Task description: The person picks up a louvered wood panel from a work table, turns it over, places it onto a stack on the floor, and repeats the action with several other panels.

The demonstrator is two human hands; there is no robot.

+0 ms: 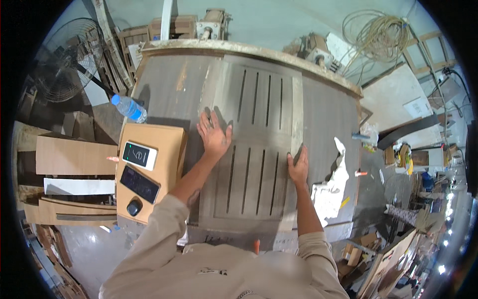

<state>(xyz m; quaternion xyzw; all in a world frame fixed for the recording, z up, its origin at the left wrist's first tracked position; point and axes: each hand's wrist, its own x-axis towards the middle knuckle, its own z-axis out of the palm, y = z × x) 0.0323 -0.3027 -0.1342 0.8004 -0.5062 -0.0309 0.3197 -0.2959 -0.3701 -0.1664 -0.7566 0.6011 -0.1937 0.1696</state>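
Note:
A grey-brown slotted panel (259, 138) lies flat on the worktable in front of me. It has two recessed sections with several narrow dark slots in each, and pale strips run along its long sides. My left hand (215, 137) is at the panel's left side with its fingers spread and nothing in it. Whether its palm touches the surface, I cannot tell. At the right side strip, my right hand (298, 167) has its fingers stretched forward and the thumb apart, seemingly against the edge. A crumpled white cloth (333, 188) lies right of that hand.
Left on the table is a cardboard box (174, 172) bearing a white phone (140, 155), a dark phone (140, 184) and a small black object (133, 207). Behind it a water bottle (130, 109) leans. A fan (67, 60) stands far left; coiled hose (381, 37) hangs far right.

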